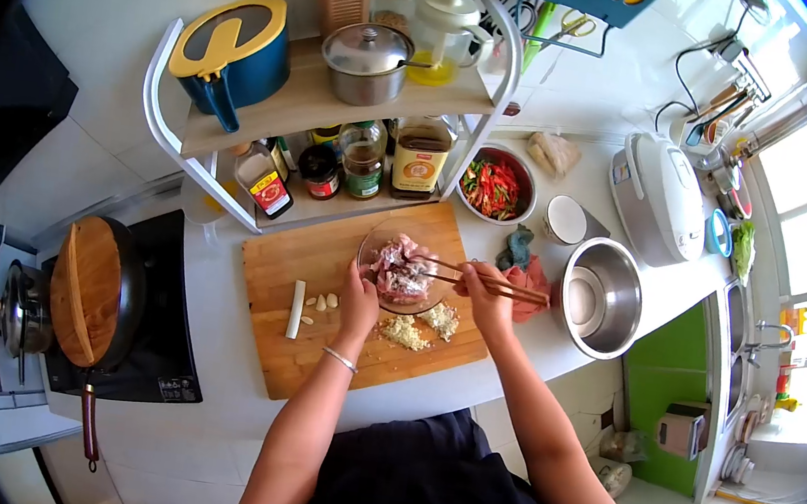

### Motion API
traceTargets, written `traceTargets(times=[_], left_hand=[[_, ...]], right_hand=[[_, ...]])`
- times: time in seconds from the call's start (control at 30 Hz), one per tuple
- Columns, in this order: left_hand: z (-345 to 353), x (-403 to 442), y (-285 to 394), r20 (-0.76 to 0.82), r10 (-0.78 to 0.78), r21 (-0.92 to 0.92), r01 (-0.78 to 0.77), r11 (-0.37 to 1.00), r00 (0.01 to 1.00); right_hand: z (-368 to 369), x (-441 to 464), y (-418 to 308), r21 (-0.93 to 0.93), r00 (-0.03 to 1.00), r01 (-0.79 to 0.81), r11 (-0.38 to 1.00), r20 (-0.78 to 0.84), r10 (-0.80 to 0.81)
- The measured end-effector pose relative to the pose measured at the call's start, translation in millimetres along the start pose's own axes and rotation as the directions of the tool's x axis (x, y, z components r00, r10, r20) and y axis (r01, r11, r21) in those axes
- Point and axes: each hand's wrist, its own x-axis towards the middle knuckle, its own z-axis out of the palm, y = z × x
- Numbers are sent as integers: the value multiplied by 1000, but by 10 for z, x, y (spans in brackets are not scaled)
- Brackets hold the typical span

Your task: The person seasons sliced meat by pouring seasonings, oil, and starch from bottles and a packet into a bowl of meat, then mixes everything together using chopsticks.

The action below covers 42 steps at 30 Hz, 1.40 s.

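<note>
A clear glass bowl of raw sliced meat, dusted with white powder, stands on the wooden cutting board. My left hand grips the bowl's left rim. In my right hand is a pair of wooden chopsticks, their tips in the meat. Below the bowl lie two heaps of minced garlic. Left of it are several garlic cloves and a white leek piece.
A two-tier shelf with bottles and pots stands behind the board. To the right are a steel bowl, a bowl of sliced peppers and a rice cooker. A wok with a wooden lid sits on the left cooktop.
</note>
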Motion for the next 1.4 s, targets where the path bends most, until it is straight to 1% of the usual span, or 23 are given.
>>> traceTargets(times=[0.03,0.13,0.23,0.27,0.33,0.47,0.53,0.57,0.6,0.63,0.7,0.73,0.8,0.83,0.93,0.97,1.0,1.07,1.1,1.13,1.23,1.33,1.4], left_hand=[[11,27,-85,32,3,-26,-2,1000,999],[55,-4,-121,5,9,-83,-8,996,1000],[85,-50,-52,24,51,-211,-44,976,998],[85,-60,-27,21,43,-210,-38,977,999],[70,-80,10,135,-42,-411,94,907,990],[-61,-177,453,160,-170,-554,231,800,972],[-91,-186,531,201,-204,-581,285,762,958],[-50,-166,418,199,-206,-575,285,767,958],[17,-133,260,132,-151,-553,199,809,980],[89,-111,103,64,-93,-529,113,841,994],[35,-151,207,85,-126,-531,151,834,988],[9,-148,288,108,-151,-534,185,825,983],[-2,-183,377,113,-165,-536,200,820,980],[-8,-199,392,116,-174,-538,209,816,978],[31,-206,369,77,-174,-539,187,821,982],[36,-194,371,76,-172,-542,186,820,982],[31,-180,371,76,-180,-525,193,829,981],[40,-209,375,76,-199,-510,210,834,977],[27,-215,388,92,-212,-506,229,832,973],[19,-195,405,103,-220,-504,242,829,970],[96,-229,289,39,-94,-422,101,901,995],[47,-251,468,87,-168,-497,189,847,982],[111,-199,231,66,-113,-423,130,897,991]], right_hand=[[-87,-6,-48,-49,1000,-17,999,-10,17],[-201,-15,-363,60,990,-136,989,-23,138],[-93,115,-36,-66,996,-93,993,11,94],[43,134,-19,-21,994,-113,993,-2,113],[137,197,-35,-92,995,-75,993,61,81],[85,236,-265,-31,987,-113,993,112,116],[237,205,3,-239,969,64,969,249,-3],[316,180,-65,-202,956,119,972,288,-57],[297,198,-136,-196,956,118,973,288,-58],[235,259,-216,-313,954,147,938,297,-50],[167,341,-568,-431,952,139,892,305,-2],[197,392,-527,-430,952,142,892,307,-3],[297,403,-370,-266,940,98,959,342,-1],[330,404,-324,-284,912,170,944,408,-42],[172,454,-338,-351,914,209,913,403,-54],[103,443,-361,-289,926,115,950,378,3],[52,438,-448,-292,925,117,949,379,3],[-56,396,-601,-174,957,-69,982,265,114],[-112,397,-602,-337,959,-32,941,255,124],[-92,398,-448,-336,958,-27,941,262,121],[50,302,95,-37,975,-159,987,150,163],[78,279,-56,25,981,-126,992,153,121],[106,290,-244,1,979,-114,993,167,112]])
